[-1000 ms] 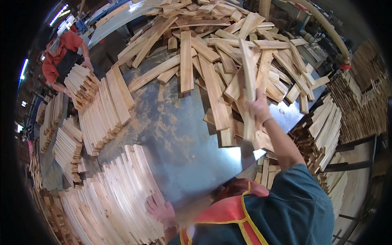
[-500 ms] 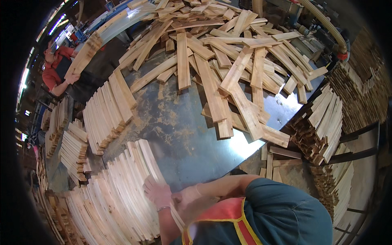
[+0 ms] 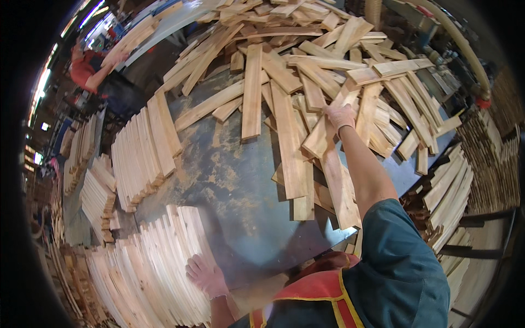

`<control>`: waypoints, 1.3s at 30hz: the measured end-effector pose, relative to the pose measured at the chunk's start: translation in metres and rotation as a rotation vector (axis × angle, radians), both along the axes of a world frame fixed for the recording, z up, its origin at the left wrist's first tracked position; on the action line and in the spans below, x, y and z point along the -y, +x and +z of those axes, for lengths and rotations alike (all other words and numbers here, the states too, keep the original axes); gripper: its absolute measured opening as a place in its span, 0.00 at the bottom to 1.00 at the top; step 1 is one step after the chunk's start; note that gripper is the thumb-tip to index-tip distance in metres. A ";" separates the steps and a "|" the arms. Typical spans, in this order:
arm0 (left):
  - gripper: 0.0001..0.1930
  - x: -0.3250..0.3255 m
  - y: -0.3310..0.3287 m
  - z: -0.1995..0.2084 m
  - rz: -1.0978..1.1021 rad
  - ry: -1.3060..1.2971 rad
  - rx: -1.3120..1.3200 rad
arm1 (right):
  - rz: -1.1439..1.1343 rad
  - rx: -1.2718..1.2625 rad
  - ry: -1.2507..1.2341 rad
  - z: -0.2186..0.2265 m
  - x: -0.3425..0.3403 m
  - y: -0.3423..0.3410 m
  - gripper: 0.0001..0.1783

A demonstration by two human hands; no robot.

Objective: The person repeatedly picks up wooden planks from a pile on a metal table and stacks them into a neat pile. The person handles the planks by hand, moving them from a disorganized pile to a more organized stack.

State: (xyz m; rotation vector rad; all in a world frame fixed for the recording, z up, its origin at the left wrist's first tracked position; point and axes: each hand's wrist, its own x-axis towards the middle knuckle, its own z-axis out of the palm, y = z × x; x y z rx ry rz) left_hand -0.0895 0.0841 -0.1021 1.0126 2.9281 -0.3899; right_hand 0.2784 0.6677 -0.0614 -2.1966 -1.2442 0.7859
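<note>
Sawdust-streaked tabletop (image 3: 246, 224) bears loose boards (image 3: 252, 93), strip lights (image 3: 42, 82) shining beyond.

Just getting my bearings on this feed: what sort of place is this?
Most likely a woodworking shop: a heap of loose boards on the tabletop, what looks like sawdust beside it, and a thick hose at the upper right.

Left hand (image 3: 206, 277) low, back up, fingers (image 3: 192, 269) slightly spread; left forearm (image 3: 221, 312) at lower edge. Right arm (image 3: 372, 172) stretched forward, nearly straight; right hand (image 3: 341, 116) back up, finger closure unclear.
</note>
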 end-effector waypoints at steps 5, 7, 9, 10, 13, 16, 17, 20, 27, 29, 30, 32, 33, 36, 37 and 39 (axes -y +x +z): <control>0.48 0.008 -0.002 -0.009 -0.008 -0.015 -0.068 | 0.215 -0.073 0.069 0.016 0.045 -0.001 0.48; 0.48 0.008 0.000 -0.006 -0.003 -0.017 -0.066 | 0.439 -0.011 0.229 0.013 0.096 0.006 0.47; 0.47 0.008 0.004 -0.005 -0.010 -0.002 -0.038 | 0.531 0.122 0.232 0.002 0.143 0.012 0.51; 0.47 0.004 0.002 -0.004 -0.016 0.020 -0.024 | 0.548 0.180 0.187 -0.014 0.162 0.013 0.53; 0.46 -0.008 0.001 0.012 -0.004 0.026 0.012 | 0.644 0.357 0.037 -0.013 0.184 0.005 0.61; 0.44 0.015 -0.006 -0.005 -0.097 0.133 -0.097 | 0.712 0.421 -0.130 0.029 0.196 0.001 0.62; 0.43 0.015 -0.009 -0.005 -0.131 0.185 -0.104 | 0.686 0.182 -0.063 0.039 0.209 -0.001 0.60; 0.38 0.018 -0.012 0.007 -0.186 0.310 -0.126 | 0.590 -0.521 -0.001 0.042 0.288 0.021 0.56; 0.44 0.072 -0.012 0.040 0.030 0.333 0.423 | 0.826 -1.024 -0.374 -0.009 0.426 -0.072 0.39; 0.44 0.124 0.000 0.012 0.223 0.293 0.224 | 0.843 -1.086 -0.551 -0.032 0.458 -0.120 0.39; 0.44 0.145 0.004 0.001 0.304 0.269 0.128 | 0.825 -1.117 -0.631 -0.044 0.474 -0.143 0.37; 0.47 0.202 -0.003 -0.003 0.479 0.362 0.065 | 1.054 -0.888 -0.552 -0.063 0.496 -0.190 0.34; 0.49 0.229 0.002 -0.017 0.607 0.403 -0.109 | 1.357 -0.563 -0.651 -0.051 0.494 -0.215 0.31; 0.49 0.270 -0.006 -0.003 1.121 1.039 0.247 | 1.556 -0.456 -0.796 -0.042 0.501 -0.242 0.29; 0.48 0.279 -0.002 -0.005 1.245 1.452 0.448 | 1.539 -0.513 -0.777 -0.044 0.501 -0.246 0.28; 0.43 0.293 -0.001 -0.030 1.395 1.849 0.704 | 1.447 -0.576 -0.652 -0.048 0.496 -0.253 0.28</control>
